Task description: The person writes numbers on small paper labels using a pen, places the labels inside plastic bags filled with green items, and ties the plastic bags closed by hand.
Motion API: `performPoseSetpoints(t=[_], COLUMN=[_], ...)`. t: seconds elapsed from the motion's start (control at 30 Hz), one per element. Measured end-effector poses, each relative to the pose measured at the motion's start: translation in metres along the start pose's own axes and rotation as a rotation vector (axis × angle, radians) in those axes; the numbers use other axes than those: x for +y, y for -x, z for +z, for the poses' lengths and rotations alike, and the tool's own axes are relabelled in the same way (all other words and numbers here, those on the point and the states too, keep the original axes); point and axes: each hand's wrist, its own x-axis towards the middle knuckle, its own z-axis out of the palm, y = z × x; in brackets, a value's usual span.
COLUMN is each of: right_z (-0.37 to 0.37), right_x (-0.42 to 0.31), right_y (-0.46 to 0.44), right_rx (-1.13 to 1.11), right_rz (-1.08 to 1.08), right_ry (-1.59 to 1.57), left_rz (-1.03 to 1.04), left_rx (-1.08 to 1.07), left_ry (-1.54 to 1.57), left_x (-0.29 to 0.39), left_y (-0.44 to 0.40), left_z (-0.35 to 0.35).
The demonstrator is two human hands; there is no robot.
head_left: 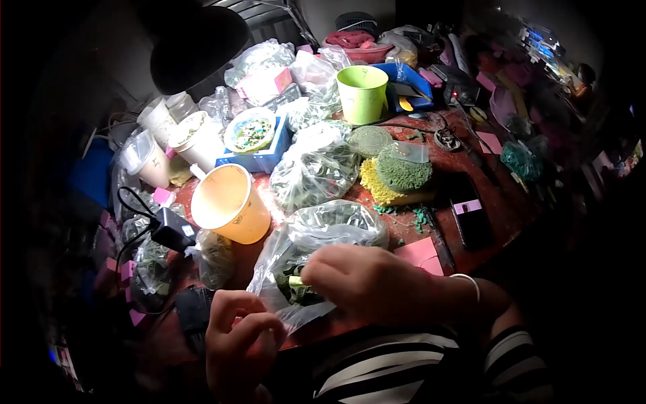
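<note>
A clear plastic bag (323,225) lies at the near side of the red table, its mouth toward me, with dark green pieces and a pale green piece (296,281) inside. My left hand (241,330) is closed at the near left edge of the bag, thumb and fingers pinching the plastic. Over the bag's opening, my right hand (370,283) is curled, with its fingertips down among the green pieces. The back of that hand hides whatever its fingers grip.
An orange cup (232,204), another filled clear bag (316,165) and a green bucket (362,94) stand beyond. Green and yellow fuzzy pads (402,168) lie right of the bags, with a phone (470,214) and a pink paper (420,256). A black lamp (198,50) hangs at upper left.
</note>
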Motion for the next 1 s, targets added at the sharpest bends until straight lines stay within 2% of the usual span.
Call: performPoseSetpoints(t=[0.07,0.13,0.17,0.23,0.27,0.37,0.5,0.53,0.57,0.63,0.67,0.7,0.77,0.87,1.0], right_z=[0.010,0.005,0.003,0.000,-0.001,-0.004,-0.021,-0.023,-0.028,-0.038,-0.035,-0.037,-0.046,-0.052,-0.049], right_x=[0.005,0.008,0.011,0.018,0.019,0.022,0.032,0.037,0.035,0.029,0.031,0.025,0.007,-0.003,-0.010], right_y=[-0.008,-0.012,-0.008,0.000,0.001,0.002,-0.007,-0.007,-0.003,0.008,0.012,0.016,0.026,0.038,0.048], right_rx=[-0.069,-0.405,-0.414,-0.258,-0.264,0.176,0.339,0.386,0.389,0.122,0.215,0.210,0.184,0.193,0.188], right_rz=[-0.032,0.129,0.119,0.087,0.083,0.102,0.242,0.247,0.244,0.480,0.353,0.352,0.517,0.539,0.554], right_ry=[0.032,0.349,0.345,0.407,0.407,0.510,0.466,0.371,0.370,0.024,0.103,0.099,0.026,0.016,-0.005], left_rz=[0.046,0.043,0.051,0.043,0.048,0.075,0.021,0.043,0.066,0.130,0.197,0.191,0.202,0.126,0.161], left_rx=[-0.017,-0.034,-0.060,-0.076,-0.102,-0.117,-0.096,-0.097,-0.097,-0.144,-0.200,-0.200,-0.268,-0.284,-0.250], left_ry=[-0.057,-0.052,-0.036,-0.023,-0.010,-0.010,0.014,-0.043,-0.103,-0.077,-0.039,-0.039,0.041,0.223,0.293], left_x=[0.002,-0.003,-0.005,-0.010,-0.012,-0.016,-0.014,-0.015,-0.015,-0.008,-0.006,-0.007,-0.009,-0.007,-0.019], left_y=[-0.004,-0.002,-0.001,0.000,0.000,-0.002,-0.003,-0.004,-0.005,-0.008,-0.008,-0.006,-0.004,-0.003,-0.006], left_z=[-0.006,-0.011,-0.014,-0.017,-0.018,-0.020,-0.021,-0.023,-0.025,-0.029,-0.029,-0.029,-0.028,-0.028,-0.014])
